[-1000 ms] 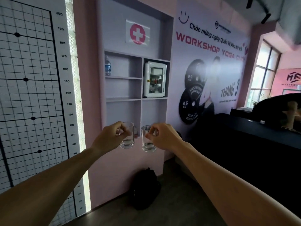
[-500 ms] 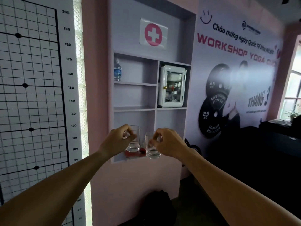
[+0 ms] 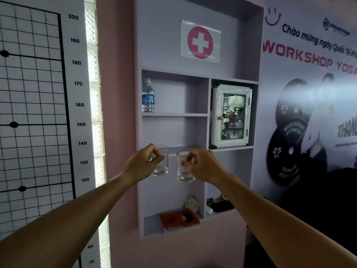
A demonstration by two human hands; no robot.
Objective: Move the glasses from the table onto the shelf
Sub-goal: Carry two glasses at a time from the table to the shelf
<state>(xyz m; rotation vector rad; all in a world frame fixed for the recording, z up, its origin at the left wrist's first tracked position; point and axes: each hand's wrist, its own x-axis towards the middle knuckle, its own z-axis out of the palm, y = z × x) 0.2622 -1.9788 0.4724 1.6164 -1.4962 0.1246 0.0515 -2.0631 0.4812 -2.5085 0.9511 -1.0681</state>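
Observation:
Both arms are stretched out towards a lilac wall shelf with several compartments. My left hand pinches the rim of a clear drinking glass, held upright in the air. My right hand grips a second clear glass the same way, slightly lower and to the right. Both glasses hang in front of the shelf's lower left compartment, just below the middle board. Neither glass touches the shelf.
A water bottle stands in the top left compartment. A white first-aid cabinet fills the right one. An orange book and small items lie on the bottom board. A height chart hangs on the left.
The view has closed in on the shelf, which now looks larger and centred. Both hands with their glasses have risen relative to it, from the bottom board to just below the middle board.

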